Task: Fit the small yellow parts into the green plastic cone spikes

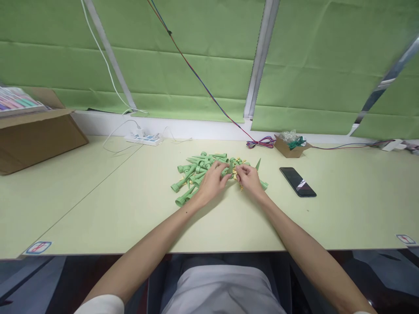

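Note:
My left hand (214,181) is closed with thumb and fingers around a green plastic spike (230,169), held upright over the table. Right beside it, my right hand (250,179) pinches at its fingertips; what lies between them is too small to make out, though yellow bits show there. A heap of green spikes (183,185), tapered with wide capped ends, lies under and left of my left hand. Small yellow pieces (242,161) and small green parts are scattered behind both hands. Another green spike tip (258,164) sticks up past my right hand, which partly hides it.
A black phone (297,182) lies to the right. Behind it stands a small cardboard box (290,150) with plastic wrap, beside coiled cable (261,142). A white power strip (144,139) sits at the back left, and a large cardboard box (39,139) at far left.

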`<state>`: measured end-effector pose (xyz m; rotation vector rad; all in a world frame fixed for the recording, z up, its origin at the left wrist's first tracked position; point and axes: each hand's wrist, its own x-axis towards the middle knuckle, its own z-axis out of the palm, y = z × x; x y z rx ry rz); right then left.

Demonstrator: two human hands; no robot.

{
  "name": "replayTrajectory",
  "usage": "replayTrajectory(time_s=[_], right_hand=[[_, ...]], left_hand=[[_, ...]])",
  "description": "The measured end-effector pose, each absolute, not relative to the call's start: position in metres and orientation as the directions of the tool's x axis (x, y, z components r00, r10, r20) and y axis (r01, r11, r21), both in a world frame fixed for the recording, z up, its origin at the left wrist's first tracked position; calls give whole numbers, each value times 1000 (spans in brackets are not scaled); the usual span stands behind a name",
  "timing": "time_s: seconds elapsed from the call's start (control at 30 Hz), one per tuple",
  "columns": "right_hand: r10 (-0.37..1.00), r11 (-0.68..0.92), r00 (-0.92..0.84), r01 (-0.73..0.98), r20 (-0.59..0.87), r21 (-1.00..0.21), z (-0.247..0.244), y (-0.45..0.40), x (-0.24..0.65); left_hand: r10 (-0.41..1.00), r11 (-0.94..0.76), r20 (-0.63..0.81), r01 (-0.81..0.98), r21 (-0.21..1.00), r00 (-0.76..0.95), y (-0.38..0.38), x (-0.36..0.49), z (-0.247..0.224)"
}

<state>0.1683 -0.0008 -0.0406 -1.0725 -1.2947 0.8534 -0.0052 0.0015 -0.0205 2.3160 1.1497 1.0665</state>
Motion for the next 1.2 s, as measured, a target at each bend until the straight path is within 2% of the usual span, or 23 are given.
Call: replayTrajectory(time_s=[0.13, 0.2, 0.3, 0.37, 0.43, 0.6, 0.83, 1.1, 1.2], right_hand=[[932, 316, 164, 72, 324, -946, -41, 0, 170], [926, 326, 174, 74, 334, -943, -40, 0, 171], [921, 345, 159, 89, 355, -934, -38, -1, 170], [917, 365, 135, 97, 376, -926, -36, -2, 169], [912, 384, 116, 97, 394, -918, -35, -3, 168], [908, 403, 90, 91, 410, -911, -33, -4, 168], [908, 404, 88, 83, 411, -911, -33, -4, 170], [918, 380, 88, 86, 387, -921, -31, -5, 170], [927, 359, 87, 79, 365, -930, -32, -3, 171]], left_hand=[[855, -518, 406, 523, 677, 321, 3, -3, -18], [904, -406, 273, 461, 789, 329, 3, -2, -15], [918, -111, -24, 315, 943, 395, 4, 0, -11], [881, 65, -166, 234, 970, 442, 3, 0, -9], [856, 150, -218, 178, 973, 470, 2, 0, -6], [847, 173, -212, 123, 977, 488, 2, -3, -6], [852, 79, -147, 153, 985, 503, 3, -2, -9], [853, -223, 70, 240, 945, 517, 1, -4, -11], [876, -326, 144, 345, 880, 461, 0, -4, -11]])
